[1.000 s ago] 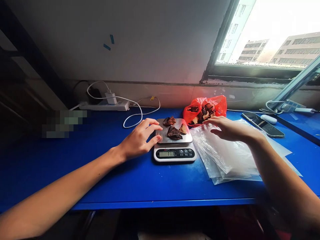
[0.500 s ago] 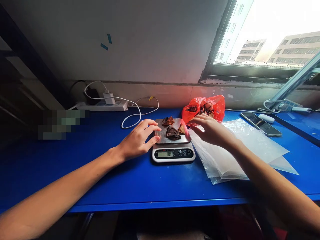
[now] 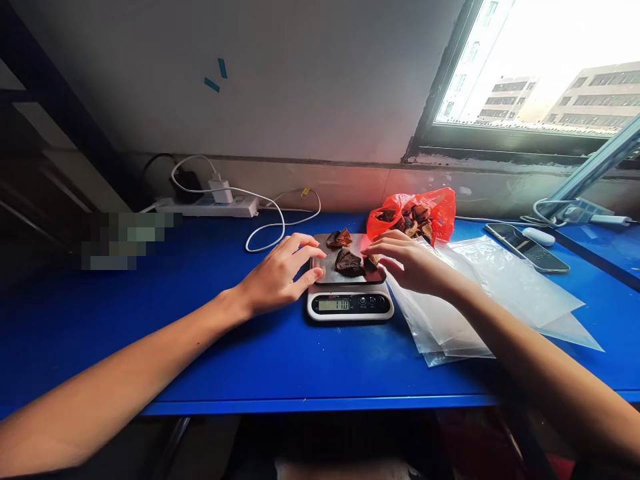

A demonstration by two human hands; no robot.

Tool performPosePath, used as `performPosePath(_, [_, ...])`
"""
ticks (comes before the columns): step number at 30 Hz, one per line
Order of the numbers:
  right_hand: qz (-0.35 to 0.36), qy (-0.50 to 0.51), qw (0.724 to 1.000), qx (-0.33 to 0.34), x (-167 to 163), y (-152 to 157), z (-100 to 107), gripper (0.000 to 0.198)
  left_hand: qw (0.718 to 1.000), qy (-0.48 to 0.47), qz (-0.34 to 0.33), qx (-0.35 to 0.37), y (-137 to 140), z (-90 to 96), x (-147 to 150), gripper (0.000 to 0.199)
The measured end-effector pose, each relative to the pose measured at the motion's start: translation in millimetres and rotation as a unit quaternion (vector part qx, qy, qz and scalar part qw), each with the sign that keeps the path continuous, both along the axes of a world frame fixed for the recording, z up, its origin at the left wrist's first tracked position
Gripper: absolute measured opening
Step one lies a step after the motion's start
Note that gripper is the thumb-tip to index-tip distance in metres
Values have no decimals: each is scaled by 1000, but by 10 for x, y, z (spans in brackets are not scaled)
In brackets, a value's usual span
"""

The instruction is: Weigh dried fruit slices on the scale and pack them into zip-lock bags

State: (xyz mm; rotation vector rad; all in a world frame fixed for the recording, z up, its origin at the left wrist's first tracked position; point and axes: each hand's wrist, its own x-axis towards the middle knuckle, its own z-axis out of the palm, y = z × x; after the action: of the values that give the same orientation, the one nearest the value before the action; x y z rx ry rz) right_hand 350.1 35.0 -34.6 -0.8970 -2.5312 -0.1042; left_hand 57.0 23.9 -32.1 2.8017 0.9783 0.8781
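A digital scale [image 3: 350, 305] with a steel plate stands on the blue table, its display reading about 11.0. Dark, wrinkled dried pieces lie on the plate: a large blackish one [image 3: 349, 262], a reddish-brown one [image 3: 340, 238] behind it, and a lighter brown one [image 3: 372, 262] at the right. My left hand [image 3: 283, 275] is at the plate's left edge, fingers curved and apart, holding nothing. Over the plate's right edge is my right hand [image 3: 407, 262], fingers spread beside the lighter piece and partly covering it; whether they touch it I cannot tell.
Behind my right hand sits an open red plastic bag [image 3: 443, 210] of similar dried pieces. Clear plastic bags [image 3: 520, 287] lie flat at the right, near a phone [image 3: 527, 248] and a white mouse-like object [image 3: 539, 236]. A power strip [image 3: 240, 208] with a white cable [image 3: 281, 220] runs along the wall.
My right hand has moved left and down from in front of the red bag to the plate's right edge. The display has gone from about 10.8 to 11.0. My left hand stays put.
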Motion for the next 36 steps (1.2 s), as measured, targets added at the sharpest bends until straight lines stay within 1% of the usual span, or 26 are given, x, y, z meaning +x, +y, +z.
performPosePath(5, [-38,20,999,-19,-75,-46,17,32,1000,4,3,-6,0,-1,2,26])
performPosePath(7, [-43,32,999,-6,-59,-57,62,30,1000,3,4,-7,-1,1,3,26])
performPosePath(10, [-53,45,997,23,49,-59,154,20,1000,0,3,-7,-5,8,5,25])
performPosePath(13, [-82,48,995,38,185,-50,219,21,1000,0,-1,-6,-11,16,6,26])
performPosePath(16, [-101,43,993,45,237,-36,212,22,1000,0,-1,-9,-15,19,6,26])
performPosePath(20, [-81,57,995,31,116,-20,121,22,1000,1,3,-10,-13,9,3,27])
performPosePath(23, [-52,43,998,3,-12,-20,61,23,1000,6,3,-12,-3,-1,-1,27])
performPosePath(26, [-28,37,999,-11,-72,-29,41,26,1000,9,6,-15,6,-4,0,27])
performPosePath(33, [-53,39,998,-18,-56,-37,34,29,1000,6,9,-18,-6,12,8,26])
performPosePath(36, [-54,23,998,-8,-87,-44,17,24,1000,4,6,-18,-4,8,3,27])
